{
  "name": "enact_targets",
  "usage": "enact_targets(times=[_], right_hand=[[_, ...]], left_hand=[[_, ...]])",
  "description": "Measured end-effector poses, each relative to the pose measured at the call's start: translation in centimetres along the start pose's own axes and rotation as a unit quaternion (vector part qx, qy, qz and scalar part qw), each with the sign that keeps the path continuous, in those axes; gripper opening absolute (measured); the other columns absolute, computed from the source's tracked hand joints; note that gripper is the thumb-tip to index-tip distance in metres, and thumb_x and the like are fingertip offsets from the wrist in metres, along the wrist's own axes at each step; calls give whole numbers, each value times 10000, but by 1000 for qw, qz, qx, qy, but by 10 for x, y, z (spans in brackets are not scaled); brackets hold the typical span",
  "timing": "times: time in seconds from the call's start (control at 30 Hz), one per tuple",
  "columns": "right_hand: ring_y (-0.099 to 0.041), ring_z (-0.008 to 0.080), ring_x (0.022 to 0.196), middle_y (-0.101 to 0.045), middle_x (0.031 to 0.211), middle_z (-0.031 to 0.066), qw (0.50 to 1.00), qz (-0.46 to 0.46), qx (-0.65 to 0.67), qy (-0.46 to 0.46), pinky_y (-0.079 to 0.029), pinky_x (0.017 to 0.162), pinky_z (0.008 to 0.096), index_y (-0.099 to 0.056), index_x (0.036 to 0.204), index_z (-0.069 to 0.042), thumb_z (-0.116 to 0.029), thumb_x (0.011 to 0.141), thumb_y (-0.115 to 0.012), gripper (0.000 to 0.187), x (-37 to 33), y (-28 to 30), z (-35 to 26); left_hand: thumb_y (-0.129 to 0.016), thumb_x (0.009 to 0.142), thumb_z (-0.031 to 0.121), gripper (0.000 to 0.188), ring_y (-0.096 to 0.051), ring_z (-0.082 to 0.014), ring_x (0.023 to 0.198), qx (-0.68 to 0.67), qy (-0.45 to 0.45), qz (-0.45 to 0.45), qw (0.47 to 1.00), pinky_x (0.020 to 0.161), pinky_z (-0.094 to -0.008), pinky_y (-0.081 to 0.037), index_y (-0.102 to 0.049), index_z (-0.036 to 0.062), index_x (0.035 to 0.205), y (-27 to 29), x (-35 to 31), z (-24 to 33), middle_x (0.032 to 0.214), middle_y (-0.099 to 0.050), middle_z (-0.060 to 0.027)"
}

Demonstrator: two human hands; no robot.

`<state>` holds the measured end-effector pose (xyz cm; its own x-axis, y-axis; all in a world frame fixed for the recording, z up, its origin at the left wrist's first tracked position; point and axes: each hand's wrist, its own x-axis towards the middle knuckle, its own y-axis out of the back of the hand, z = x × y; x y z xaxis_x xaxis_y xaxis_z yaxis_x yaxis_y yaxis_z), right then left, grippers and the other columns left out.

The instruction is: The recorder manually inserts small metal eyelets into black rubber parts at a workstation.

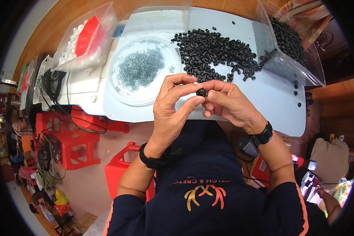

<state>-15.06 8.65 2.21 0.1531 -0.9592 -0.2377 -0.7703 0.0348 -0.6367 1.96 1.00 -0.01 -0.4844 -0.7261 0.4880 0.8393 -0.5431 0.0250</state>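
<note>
My left hand (pixel 170 108) and my right hand (pixel 233 104) meet above the table's near edge. Between their fingertips is a small black cylindrical part (pixel 201 92), pinched from both sides. A tiny pale spot shows by the left fingertips, too small to name. Just beyond the hands, a pile of similar black parts (pixel 208 45) is spread on the table. Left of that pile is a round clear tray (pixel 113 84) with many tiny silvery pieces (pixel 139 65), perhaps small springs.
A clear bin (pixel 285 63) lies tilted at the right, with more black parts (pixel 289 39) inside. White pieces and something red fill a clear box (pixel 69 65) at the far left. Red stools (pixel 76 147) stand below the pale table (pixel 279 118). Black cables (pixel 69 104) hang off its left edge.
</note>
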Motion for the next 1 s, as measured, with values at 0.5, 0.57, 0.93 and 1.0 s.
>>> enact_targets(times=[0.5, 0.57, 0.93, 1.0], right_hand=[[-597, 91, 742, -616, 854, 41, 979, 134, -110, 112, -605, 772, 342, -632, 976, 4, -119, 939, -654, 131, 2, 0, 30], [-609, 96, 750, -624, 864, 48, 976, 141, -115, 120, -609, 772, 343, -640, 986, 13, -112, 938, -653, 135, 2, 1, 34], [-653, 109, 739, -665, 866, 57, 959, 159, -182, 147, -564, 653, 257, -667, 981, 27, -113, 913, -689, 157, 7, 5, 57], [-652, 117, 729, -666, 847, 67, 930, 163, -284, 168, -542, 630, 267, -670, 964, 26, -103, 903, -693, 144, 7, 5, 52]], left_hand=[[-692, 866, -10, 255, -631, -117, 908, -54, 143, 8, 988, 787, -232, -503, -702, -1, 1121, 4, -11, -5, 1013, -673, -86], [-684, 872, -14, 251, -629, -115, 909, -28, 138, 4, 990, 788, -231, -502, -702, -1, 1122, 5, -11, -2, 1012, -670, -84], [-671, 897, 8, 229, -626, -111, 927, -24, 201, 9, 979, 822, -235, -497, -687, -27, 1123, 7, -16, -1, 1030, -654, -66], [-670, 894, 0, 228, -626, -110, 926, -1, 202, -4, 979, 822, -235, -497, -690, -23, 1120, 11, -17, -4, 1021, -655, -65]])
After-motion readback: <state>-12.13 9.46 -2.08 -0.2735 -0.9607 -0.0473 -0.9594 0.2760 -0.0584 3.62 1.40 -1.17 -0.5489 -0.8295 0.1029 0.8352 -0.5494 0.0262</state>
